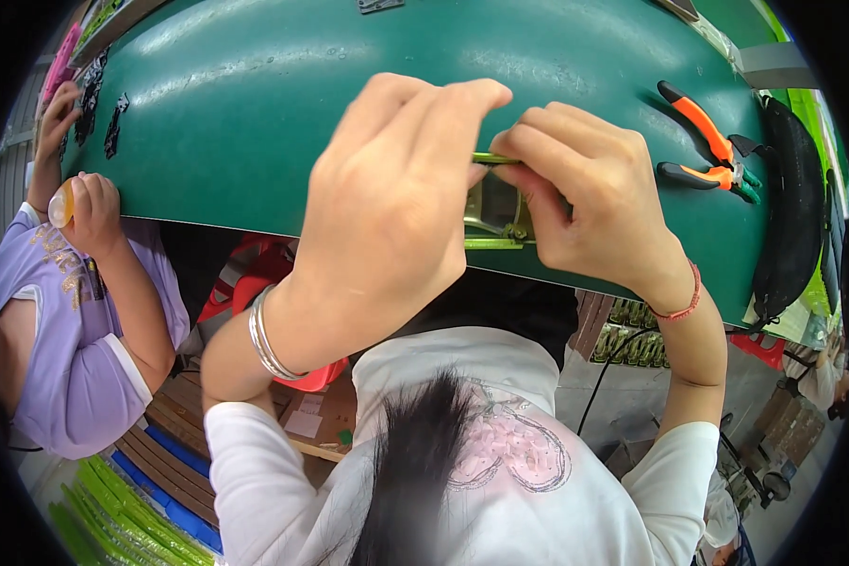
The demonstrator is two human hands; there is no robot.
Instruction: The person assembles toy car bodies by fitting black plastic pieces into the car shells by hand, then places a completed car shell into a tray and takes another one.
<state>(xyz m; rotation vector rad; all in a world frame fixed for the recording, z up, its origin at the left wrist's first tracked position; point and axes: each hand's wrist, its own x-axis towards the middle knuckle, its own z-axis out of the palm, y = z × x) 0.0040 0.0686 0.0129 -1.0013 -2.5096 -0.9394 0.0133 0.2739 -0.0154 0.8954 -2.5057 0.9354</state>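
Over the near edge of a green table, my two hands come together at a small bright green frame-like part with a see-through, olive-tinted middle. My left hand has its fingers closed at the left end of the part's upper green edge; its fingertips are partly hidden behind the hand. On the other end of that edge, thumb and forefinger of my right hand pinch it. The part's lower green edge runs level just beneath my hands. Its exact kind cannot be made out.
Pliers with orange and black handles lie at the right, beside a long black pouch. At the left, a person in a purple shirt holds a yellowish object near dark scraps. Behind me stands a red stool.
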